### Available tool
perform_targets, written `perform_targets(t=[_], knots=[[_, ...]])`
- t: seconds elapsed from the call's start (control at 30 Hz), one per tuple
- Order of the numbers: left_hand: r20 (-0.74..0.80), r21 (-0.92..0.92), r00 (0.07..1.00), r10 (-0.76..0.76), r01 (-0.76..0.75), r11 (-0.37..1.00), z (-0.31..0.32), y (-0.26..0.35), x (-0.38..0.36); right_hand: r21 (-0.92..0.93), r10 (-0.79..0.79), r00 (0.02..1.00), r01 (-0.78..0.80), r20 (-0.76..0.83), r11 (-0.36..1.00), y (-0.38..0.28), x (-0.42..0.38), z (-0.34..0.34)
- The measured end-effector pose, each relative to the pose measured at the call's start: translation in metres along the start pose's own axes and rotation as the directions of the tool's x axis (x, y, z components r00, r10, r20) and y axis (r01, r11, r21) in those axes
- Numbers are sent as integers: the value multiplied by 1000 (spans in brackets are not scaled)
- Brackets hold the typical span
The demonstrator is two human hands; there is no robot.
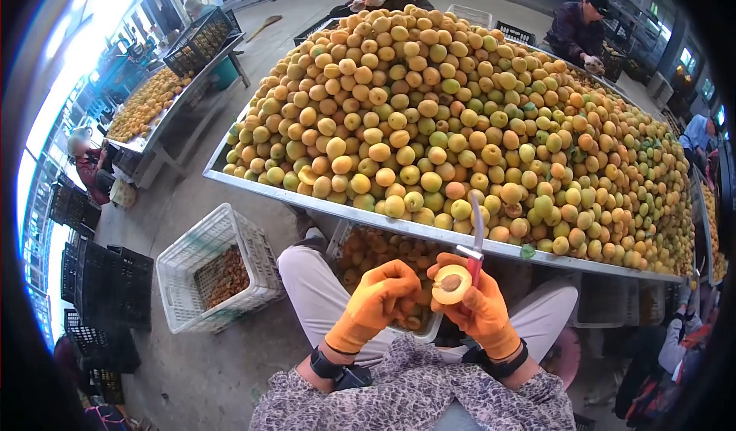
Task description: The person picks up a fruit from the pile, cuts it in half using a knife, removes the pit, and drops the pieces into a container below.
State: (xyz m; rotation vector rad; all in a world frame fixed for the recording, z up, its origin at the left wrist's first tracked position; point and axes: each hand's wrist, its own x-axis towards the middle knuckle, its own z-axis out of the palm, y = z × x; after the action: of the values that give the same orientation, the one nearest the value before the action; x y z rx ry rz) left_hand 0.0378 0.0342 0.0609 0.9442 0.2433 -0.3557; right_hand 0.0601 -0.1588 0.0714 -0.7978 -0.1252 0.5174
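Note:
My right hand [487, 316], in an orange glove, holds a cut apricot half [443, 294] with its cut face toward me and the brown pit [451, 282] still in the flesh. The same hand grips a knife [474, 266] with a red handle; its curved blade points up. Just to the left, my left hand [372, 304], also gloved in orange, has its fingers curled together. What they hold, if anything, is hidden. Below both hands, between my knees, stands a crate [337, 235] of apricot pieces, partly covered by my hands.
A metal-edged table [345, 208] heaped with whole apricots [414, 117] fills the space ahead. At my left stands a white crate [178, 278] with brown pits inside. Black crates [115, 289] are stacked farther left. Several people work around the tables, one person [579, 29] at the far right.

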Motion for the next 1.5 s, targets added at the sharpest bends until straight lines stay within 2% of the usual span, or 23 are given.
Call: perform_targets(t=[0.07,0.1,0.13,0.2,0.27,0.33,0.47,0.53,0.57,0.63,0.73,0.87,0.9,0.97,1.0,1.07,1.1,1.27,1.33,1.37,1.43,1.5], knots=[[16,171,1000,15,-17,985,6,3,-3,-94,42,995,-34,87,995,5,1,-13],[-31,173,999,-44,49,984,15,10,-7,-165,86,990,-67,112,984,2,-1,-17],[-34,171,999,-43,48,984,15,8,-7,-165,89,990,-70,114,984,2,-1,-15],[-17,228,999,-35,38,973,14,5,-7,-360,65,997,-48,35,932,0,-3,-4],[-22,240,999,-27,31,970,19,6,-9,-299,75,997,-67,14,952,5,-5,-3],[-40,259,999,-36,45,965,22,7,-11,-342,15,999,2,49,940,16,-3,-13],[-53,262,993,-106,116,958,16,2,-10,-472,35,999,-24,16,881,19,-1,-19],[-42,267,995,-89,97,959,10,-9,-5,-802,-134,977,214,168,557,22,2,-20],[-45,268,995,-90,99,958,8,-13,-3,-852,-188,955,290,229,436,18,2,-15],[-55,309,998,-38,53,950,3,-19,1,-853,-181,954,294,237,431,20,2,-19],[-54,267,990,-134,143,953,-3,-22,3,-869,-159,956,292,247,401,22,0,-19],[-71,226,986,-149,162,961,-8,-43,9,-895,-199,951,293,237,337,29,-4,-29],[-81,228,990,-115,130,965,-9,-50,14,-898,-210,951,287,225,334,31,-4,-36],[-76,233,993,-90,105,967,-7,-60,20,-795,-91,995,90,44,600,31,-7,-51],[-92,252,991,-96,117,961,-4,-62,24,-797,-104,994,90,34,597,30,-9,-51],[-102,276,989,-103,127,953,3,-64,30,-900,-239,961,222,138,374,28,-11,-49],[-122,309,989,-86,120,943,6,-64,31,-903,-271,952,238,144,358,28,-11,-49],[-167,343,984,-54,109,933,12,-66,28,-906,-284,952,219,116,363,32,-14,-51],[-197,300,978,62,0,954,10,-76,30,-904,-294,951,203,92,376,34,-15,-49],[-186,313,981,51,10,950,8,-77,30,-913,-293,952,195,88,358,35,-15,-49],[-152,157,988,-17,41,987,6,-76,31,-924,-315,948,166,53,344,40,-18,-53],[-118,146,990,-74,91,985,2,-73,32,-872,-293,956,163,24,461,50,-18,-65]])
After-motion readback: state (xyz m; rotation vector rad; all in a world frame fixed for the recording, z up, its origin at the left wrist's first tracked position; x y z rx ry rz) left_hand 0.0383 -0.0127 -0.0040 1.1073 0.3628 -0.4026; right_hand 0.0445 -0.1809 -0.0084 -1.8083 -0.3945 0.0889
